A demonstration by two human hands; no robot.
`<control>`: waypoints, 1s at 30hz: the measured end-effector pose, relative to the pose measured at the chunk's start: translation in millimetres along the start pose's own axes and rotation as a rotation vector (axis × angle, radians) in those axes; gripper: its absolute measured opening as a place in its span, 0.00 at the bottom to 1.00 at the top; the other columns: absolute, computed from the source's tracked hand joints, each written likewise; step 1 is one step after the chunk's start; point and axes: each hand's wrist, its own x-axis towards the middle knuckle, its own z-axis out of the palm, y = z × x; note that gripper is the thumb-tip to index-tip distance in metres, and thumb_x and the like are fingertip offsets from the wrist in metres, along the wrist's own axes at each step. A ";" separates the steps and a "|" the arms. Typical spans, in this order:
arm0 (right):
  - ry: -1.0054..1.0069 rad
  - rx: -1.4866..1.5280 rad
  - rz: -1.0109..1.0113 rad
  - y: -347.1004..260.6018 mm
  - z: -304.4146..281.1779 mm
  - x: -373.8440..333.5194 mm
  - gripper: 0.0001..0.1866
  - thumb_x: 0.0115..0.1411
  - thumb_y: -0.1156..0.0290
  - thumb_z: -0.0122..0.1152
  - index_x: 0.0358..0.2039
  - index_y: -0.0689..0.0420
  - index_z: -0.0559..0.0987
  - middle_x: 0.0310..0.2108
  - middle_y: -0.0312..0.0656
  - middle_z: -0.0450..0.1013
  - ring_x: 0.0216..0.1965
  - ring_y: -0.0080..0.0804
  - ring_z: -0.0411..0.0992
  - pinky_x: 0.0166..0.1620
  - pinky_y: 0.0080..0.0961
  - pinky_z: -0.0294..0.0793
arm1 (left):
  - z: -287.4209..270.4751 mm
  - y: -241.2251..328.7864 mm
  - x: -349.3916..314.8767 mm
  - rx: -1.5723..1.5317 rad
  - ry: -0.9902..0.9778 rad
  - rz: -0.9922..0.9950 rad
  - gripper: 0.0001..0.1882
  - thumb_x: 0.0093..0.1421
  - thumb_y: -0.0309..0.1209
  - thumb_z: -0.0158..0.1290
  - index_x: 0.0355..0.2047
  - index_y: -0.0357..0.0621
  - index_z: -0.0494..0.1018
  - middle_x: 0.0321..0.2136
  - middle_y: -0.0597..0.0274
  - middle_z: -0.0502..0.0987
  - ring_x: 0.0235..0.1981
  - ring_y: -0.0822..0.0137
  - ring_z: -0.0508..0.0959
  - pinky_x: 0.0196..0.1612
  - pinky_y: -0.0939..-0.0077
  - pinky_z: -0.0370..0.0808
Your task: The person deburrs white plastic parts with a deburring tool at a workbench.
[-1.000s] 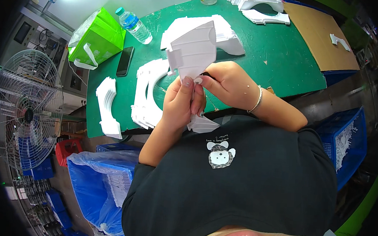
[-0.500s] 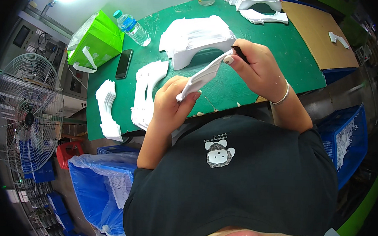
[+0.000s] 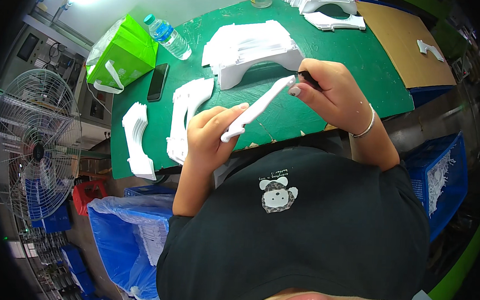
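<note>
My left hand (image 3: 209, 138) is closed around the lower end of a white plastic part (image 3: 265, 105), which slants up to the right, seen nearly edge-on. Pinched in my right hand (image 3: 337, 98) is a small black tool (image 3: 310, 80), mostly hidden by the fingers, so its exact kind cannot be made out. The tool's end is close to the part's upper tip; whether they touch is unclear. Just beyond the hands, a stack of white arched plastic parts (image 3: 256, 50) stands on the green table (image 3: 284, 125). More stacked white parts (image 3: 190, 112) lie left of my left hand.
Another row of curved white parts (image 3: 136, 139) lies at the table's left. A phone (image 3: 157, 82), water bottle (image 3: 169, 36) and green bag (image 3: 124, 54) sit beyond. Cardboard (image 3: 403, 47) covers the right side. Blue crates (image 3: 449, 188) stand right and a lined blue bin (image 3: 110, 235) left.
The white part has rotated from showing its ribbed face to nearly edge-on. My right hand has shifted slightly right and nearer me, and my left hand has tilted with the part.
</note>
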 end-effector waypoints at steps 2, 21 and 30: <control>-0.005 -0.016 -0.032 0.6 -0.8 -0.6 0.18 0.63 0.62 0.59 0.25 0.61 0.68 0.16 0.41 0.58 0.18 0.30 0.55 0.22 0.26 0.58 | 0.6 -0.1 0.0 0.007 -0.004 -0.008 0.18 0.50 0.20 0.59 0.43 0.34 0.77 0.25 0.53 0.79 0.20 0.63 0.76 0.23 0.74 0.70; -0.105 -0.121 0.002 -0.9 -2.0 -4.1 0.23 0.64 0.57 0.56 0.20 0.62 0.66 0.16 0.48 0.59 0.18 0.44 0.58 0.24 0.35 0.59 | -1.1 -6.4 -5.6 0.181 0.001 0.167 0.19 0.50 0.27 0.58 0.44 0.38 0.79 0.20 0.59 0.76 0.18 0.64 0.74 0.21 0.72 0.67; -0.082 -0.152 0.026 -3.5 3.0 -8.3 0.25 0.63 0.55 0.58 0.19 0.61 0.66 0.15 0.49 0.61 0.18 0.47 0.61 0.24 0.36 0.61 | -2.1 -6.4 -9.1 0.183 -0.010 0.150 0.18 0.51 0.28 0.58 0.44 0.40 0.79 0.19 0.60 0.75 0.17 0.64 0.73 0.21 0.72 0.66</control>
